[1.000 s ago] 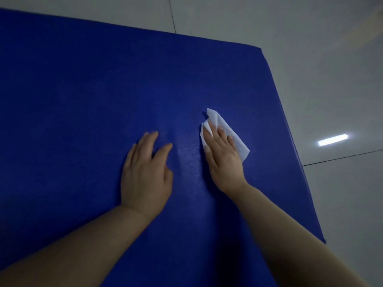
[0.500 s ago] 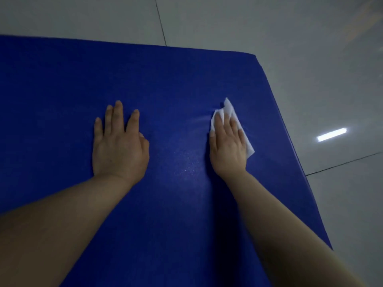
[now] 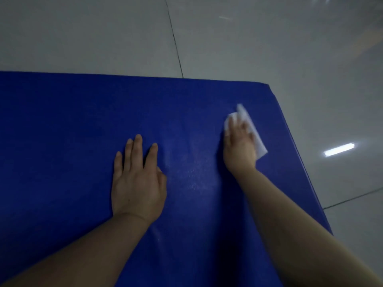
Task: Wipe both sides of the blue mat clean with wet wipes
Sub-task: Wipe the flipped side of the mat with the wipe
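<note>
Head view: left hand [image 3: 137, 183] lies flat, fingers spread, steadying the blue mat [image 3: 62, 131] on the floor [image 3: 103, 34]. Right hand [image 3: 239, 148], blurred, presses the wet wipe [image 3: 257, 141] flat near the mat's right edge. Top-side wiping seems underway; next, strokes toward unwiped areas. Underside hidden.

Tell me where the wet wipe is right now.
In the head view the wet wipe lies flat under the right hand, pressed onto the blue mat near its far right corner, with the left hand resting flat on the mat beside it.
</note>
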A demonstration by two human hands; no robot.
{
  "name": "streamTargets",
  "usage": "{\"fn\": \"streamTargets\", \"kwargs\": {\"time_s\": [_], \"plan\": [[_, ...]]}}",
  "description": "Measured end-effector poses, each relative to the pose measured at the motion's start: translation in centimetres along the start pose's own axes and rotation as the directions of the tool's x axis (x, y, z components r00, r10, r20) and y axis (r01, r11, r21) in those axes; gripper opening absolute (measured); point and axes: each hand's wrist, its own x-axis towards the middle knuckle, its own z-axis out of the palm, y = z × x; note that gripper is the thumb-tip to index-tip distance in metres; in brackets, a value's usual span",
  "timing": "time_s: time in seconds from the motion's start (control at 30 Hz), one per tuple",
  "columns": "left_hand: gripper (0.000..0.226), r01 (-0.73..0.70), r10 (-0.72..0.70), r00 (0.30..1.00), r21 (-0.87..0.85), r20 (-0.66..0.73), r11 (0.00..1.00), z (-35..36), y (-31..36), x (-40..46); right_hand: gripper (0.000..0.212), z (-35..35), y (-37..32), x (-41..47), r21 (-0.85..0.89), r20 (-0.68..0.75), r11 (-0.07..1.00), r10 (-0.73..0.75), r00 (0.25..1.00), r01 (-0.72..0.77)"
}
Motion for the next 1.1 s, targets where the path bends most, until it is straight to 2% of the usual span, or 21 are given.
{"fn": "streamTargets", "kwargs": {"time_s": [0.07,0.1,0.13,0.17,0.23,0.27,0.3,0.47,0.6,0.77,0.9,1.0,1.1], "plan": [[0.055,-0.005,0.005,1.000,0.011,-0.014,1.000,0.0,0.0,0.0,0.053,0.5,-1.9,-1.5,0.093,0.032,0.955,-0.287,0.958,0.283],[0.057,-0.009,0.009,1.000,0.012,-0.016,1.000,0.0,0.0,0.0,0.052,0.4,-2.1,-2.0,0.146,0.010,0.930,-0.342,0.940,0.337],[0.057,-0.009,0.010,1.000,0.011,-0.021,1.000,0.0,0.0,0.0,0.053,0.2,-1.9,-1.8,0.168,-0.027,0.932,-0.323,0.946,0.323],[0.057,-0.009,0.010,1.000,0.011,-0.025,1.000,0.0,-0.1,0.0,0.053,0.1,-1.5,-1.1,0.163,-0.050,0.960,-0.221,0.974,0.226],[0.056,-0.011,0.011,1.000,0.008,-0.022,1.000,0.0,-0.1,0.2,0.052,-0.1,-0.8,0.8,0.131,-0.009,0.989,0.067,0.998,-0.065],[0.056,-0.011,0.011,1.000,0.010,-0.017,1.000,0.0,-0.1,0.2,0.052,0.0,-1.0,1.7,0.116,0.015,0.981,0.157,0.988,-0.158],[0.056,-0.010,0.010,1.000,0.010,-0.010,1.000,-0.1,-0.1,0.3,0.052,0.1,-1.6,2.2,0.112,0.021,0.975,0.189,0.982,-0.190],[0.053,-0.007,0.008,1.000,-0.060,0.015,0.998,-0.4,-0.3,0.2,0.052,0.3,-2.6,1.8,0.175,0.017,0.967,0.186,0.982,-0.186],[0.039,0.016,-0.019,1.000,-0.141,-0.019,0.990,-1.0,-0.3,1.9,0.052,0.4,-2.6,2.0,0.175,0.000,0.966,0.194,0.981,-0.191],[0.053,0.122,-0.122,0.993,-0.077,0.006,0.990,-2.3,-0.8,8.3,0.053,0.2,-2.7,2.1,0.179,0.007,0.964,0.196,0.980,-0.195],[0.055,0.102,-0.103,0.994,0.002,0.035,0.995,-1.6,-1.7,9.6,0.052,0.4,-2.7,2.1,0.179,0.009,0.965,0.195,0.981,-0.193],[0.052,0.091,-0.091,0.996,0.031,0.014,0.995,-0.8,-2.0,9.7,0.052,0.4,-2.6,2.2,0.185,0.002,0.963,0.200,0.980,-0.196],[0.059,0.085,-0.085,0.996,0.046,-0.003,0.995,-0.5,-2.3,9.9,0.053,0.4,-2.9,2.3,0.166,0.005,0.968,0.192,0.981,-0.190]]}}
